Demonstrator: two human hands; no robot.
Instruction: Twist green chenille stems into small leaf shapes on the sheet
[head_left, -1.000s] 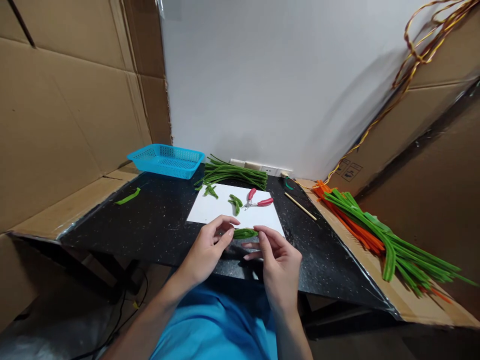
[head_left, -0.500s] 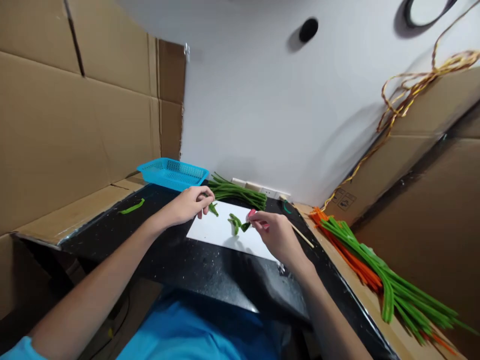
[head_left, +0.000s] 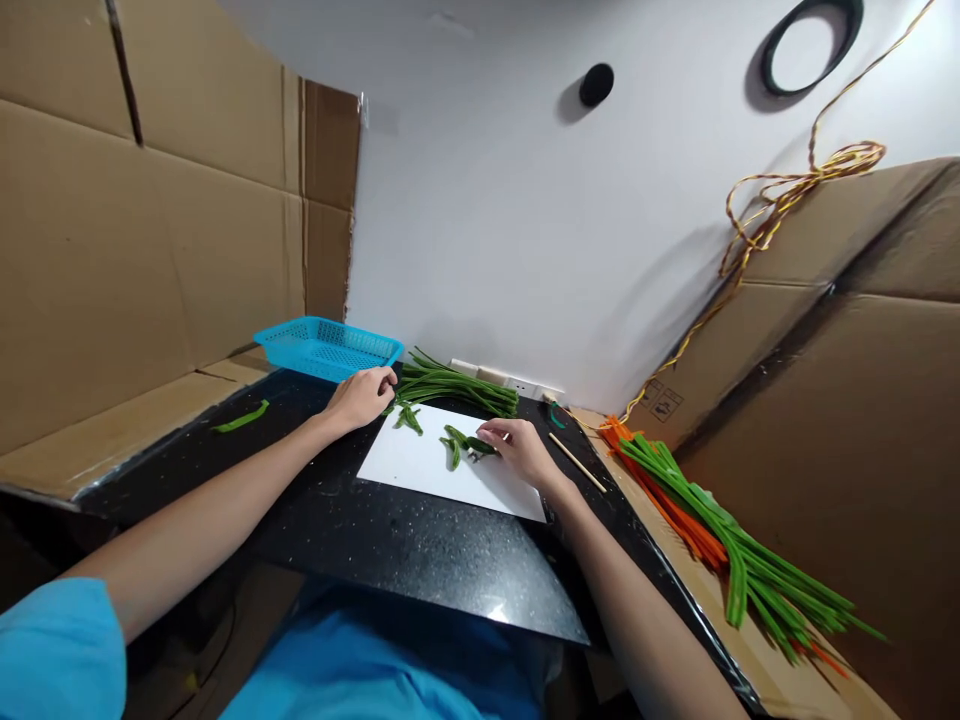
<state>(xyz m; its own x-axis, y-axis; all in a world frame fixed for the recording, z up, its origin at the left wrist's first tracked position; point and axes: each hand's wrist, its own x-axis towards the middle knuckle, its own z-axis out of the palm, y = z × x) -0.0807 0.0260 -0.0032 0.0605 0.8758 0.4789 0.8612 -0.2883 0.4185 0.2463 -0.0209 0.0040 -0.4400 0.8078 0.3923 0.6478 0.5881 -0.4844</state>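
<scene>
My left hand (head_left: 362, 396) reaches to the near ends of a bundle of long green fuzzy stems (head_left: 457, 384) at the back of the black table (head_left: 420, 545). Its fingers are curled there, and what they pinch is hidden. My right hand (head_left: 519, 448) rests on a white sheet (head_left: 420, 465), fingers bent down onto a folded green piece (head_left: 480, 445). Other folded green pieces (head_left: 452, 443) lie just left of it, and a few more (head_left: 409, 418) sit near the sheet's far left corner. A small grey metal tip shows under my right fingers.
A blue mesh basket (head_left: 326, 347) stands at the back left. One green piece (head_left: 240, 418) lies on the cardboard to the left. A thin wooden stick (head_left: 577, 462) lies right of the sheet. A pile of green and orange stems (head_left: 720, 540) covers the right-hand cardboard.
Both hands moved from close in front of me out over the table. The left went to the stem bundle. The right carried the folded green piece to the others and now covers the red-handled pliers.
</scene>
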